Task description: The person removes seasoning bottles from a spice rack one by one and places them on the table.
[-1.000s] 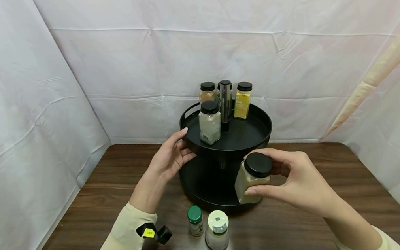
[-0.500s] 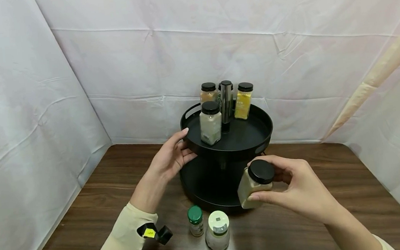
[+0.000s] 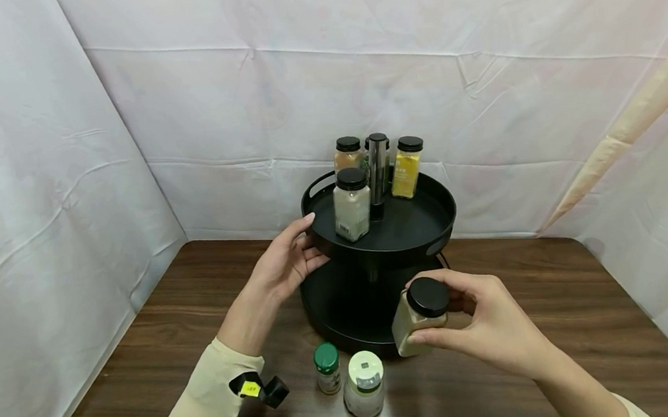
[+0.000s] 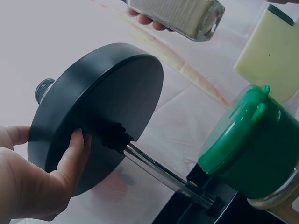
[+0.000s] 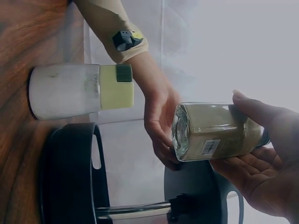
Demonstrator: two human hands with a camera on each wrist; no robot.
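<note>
My left hand (image 3: 282,263) grips the left rim of a black two-tier spice rack (image 3: 407,228), thumb at the rim and fingers underneath. In the left wrist view those fingers lie against the underside of the upper tray (image 4: 135,88). My right hand (image 3: 487,321) pinches a square glass spice jar (image 3: 406,324) with a black lid, tilted, off the table and in front of the lower tray (image 3: 349,313). The right wrist view shows the jar's tan powder (image 5: 217,133) and a barcode label. Its base points away from the palm.
The upper tray bears a pale powder jar (image 3: 352,210), a yellow jar (image 3: 405,172), an orange-brown jar (image 3: 349,157) and a partly hidden jar behind the metal post (image 3: 377,171). A green-capped bottle (image 3: 327,368) and a pale-lidded shaker (image 3: 364,388) stand on the wooden table (image 3: 188,314).
My right hand has lowered the spice jar slightly toward the front of the lower tray, drifting a little left at the end. My left hand and the rack look unmoved.
</note>
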